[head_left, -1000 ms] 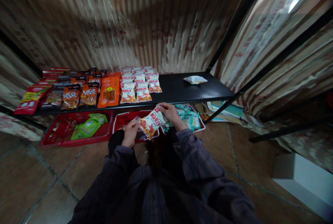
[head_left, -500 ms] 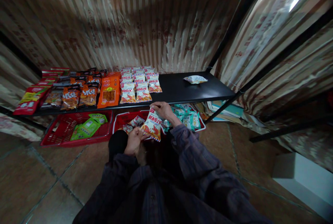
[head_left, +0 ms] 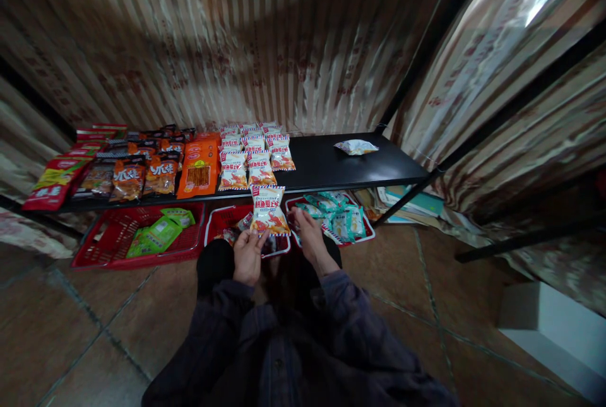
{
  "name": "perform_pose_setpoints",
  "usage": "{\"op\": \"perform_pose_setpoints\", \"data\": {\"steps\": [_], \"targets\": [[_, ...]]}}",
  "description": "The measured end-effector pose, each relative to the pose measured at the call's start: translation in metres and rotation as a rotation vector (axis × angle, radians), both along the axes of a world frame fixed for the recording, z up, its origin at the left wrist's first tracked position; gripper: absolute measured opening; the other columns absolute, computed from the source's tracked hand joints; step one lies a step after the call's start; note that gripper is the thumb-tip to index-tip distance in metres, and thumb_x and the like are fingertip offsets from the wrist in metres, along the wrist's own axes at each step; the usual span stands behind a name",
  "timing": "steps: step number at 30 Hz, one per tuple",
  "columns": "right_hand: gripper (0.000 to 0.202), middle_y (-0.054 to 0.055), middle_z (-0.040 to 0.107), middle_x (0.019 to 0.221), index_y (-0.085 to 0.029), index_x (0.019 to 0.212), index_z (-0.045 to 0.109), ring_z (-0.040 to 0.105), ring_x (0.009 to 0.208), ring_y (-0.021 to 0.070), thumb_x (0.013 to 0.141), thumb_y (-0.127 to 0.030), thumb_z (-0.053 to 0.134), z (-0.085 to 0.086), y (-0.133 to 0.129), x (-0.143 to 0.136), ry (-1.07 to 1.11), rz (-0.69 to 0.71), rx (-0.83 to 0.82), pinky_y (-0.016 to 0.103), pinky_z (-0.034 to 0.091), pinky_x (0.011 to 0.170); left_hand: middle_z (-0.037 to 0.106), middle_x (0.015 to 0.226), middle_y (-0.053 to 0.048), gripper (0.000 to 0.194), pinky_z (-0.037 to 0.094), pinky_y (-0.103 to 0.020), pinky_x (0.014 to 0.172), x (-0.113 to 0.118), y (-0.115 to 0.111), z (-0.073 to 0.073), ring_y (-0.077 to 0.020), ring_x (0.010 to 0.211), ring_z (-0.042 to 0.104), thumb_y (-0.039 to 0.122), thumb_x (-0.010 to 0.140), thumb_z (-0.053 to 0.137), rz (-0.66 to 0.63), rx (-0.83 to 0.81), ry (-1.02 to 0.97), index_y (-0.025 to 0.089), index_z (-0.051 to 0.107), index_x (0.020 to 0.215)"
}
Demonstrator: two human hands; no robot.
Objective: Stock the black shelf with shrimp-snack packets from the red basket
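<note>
1. The snack bag [head_left: 268, 208] is just in front of the black shelf [head_left: 322, 161], its lower edge pinched by the left hand [head_left: 249, 257].
2. The right hand [head_left: 307, 233], also in front of the shelf, is half-curled and seemingly empty.
3. Done: matching bags [head_left: 260, 168] lie in rows on the shelf; a lone bag [head_left: 357, 147] lies toward the shelf's right end.
4. Off the shelf: the held bag, plus dim packets [head_left: 230, 235] in a red basket [head_left: 215, 221] below the shelf.

Ctr basket [head_left: 230, 213] partly hidden bhd pkt [head_left: 268, 210]
</note>
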State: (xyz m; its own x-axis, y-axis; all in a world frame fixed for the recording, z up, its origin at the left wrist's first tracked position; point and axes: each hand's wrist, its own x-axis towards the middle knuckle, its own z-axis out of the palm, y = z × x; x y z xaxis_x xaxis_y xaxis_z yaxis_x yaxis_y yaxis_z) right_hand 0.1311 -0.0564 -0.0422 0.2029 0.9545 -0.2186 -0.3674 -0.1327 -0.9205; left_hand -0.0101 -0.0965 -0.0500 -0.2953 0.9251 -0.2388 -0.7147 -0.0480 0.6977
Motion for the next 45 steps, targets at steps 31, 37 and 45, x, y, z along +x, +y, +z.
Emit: {"op": "perform_pose_setpoints", "data": {"steps": [31,37,45], "targets": [[0.035,-0.001,0.064,0.061,-0.016,0.063,0.069,0.05,0.049,0.0066,0.042,-0.038,0.085,-0.023,-0.039,-0.006,0.218,0.014,-0.136,0.02,0.041,0.047,0.063,0.065,0.001,0.038,0.04,-0.02,0.051,-0.034,0.056,0.038,-0.0089,0.055,0.056,0.039,0.051,0.078,-0.28,-0.154,0.326,0.015,0.064,0.077],[0.035,0.001,0.066,0.061,-0.015,0.065,0.07,0.051,0.051,0.0089,0.044,-0.04,0.083,-0.022,-0.043,-0.003,0.16,0.06,-0.112,0.022,0.04,0.049,0.064,0.059,-0.002,0.036,0.041,-0.023,0.05,-0.049,0.067,0.037,-0.0115,0.051,0.054,0.034,0.043,0.08,-0.395,-0.171,0.59,0.013,0.066,0.069],[0.034,0.002,0.069,0.066,-0.016,0.069,0.072,0.059,0.057,0.0141,0.049,-0.041,0.081,-0.025,-0.043,-0.008,0.144,-0.038,-0.034,0.028,0.048,0.058,0.06,0.058,0.002,0.017,0.039,-0.021,0.053,-0.037,0.066,0.04,-0.0095,0.054,0.051,0.027,0.055,0.072,-0.218,-0.118,0.721,0.016,0.061,0.062]]}}
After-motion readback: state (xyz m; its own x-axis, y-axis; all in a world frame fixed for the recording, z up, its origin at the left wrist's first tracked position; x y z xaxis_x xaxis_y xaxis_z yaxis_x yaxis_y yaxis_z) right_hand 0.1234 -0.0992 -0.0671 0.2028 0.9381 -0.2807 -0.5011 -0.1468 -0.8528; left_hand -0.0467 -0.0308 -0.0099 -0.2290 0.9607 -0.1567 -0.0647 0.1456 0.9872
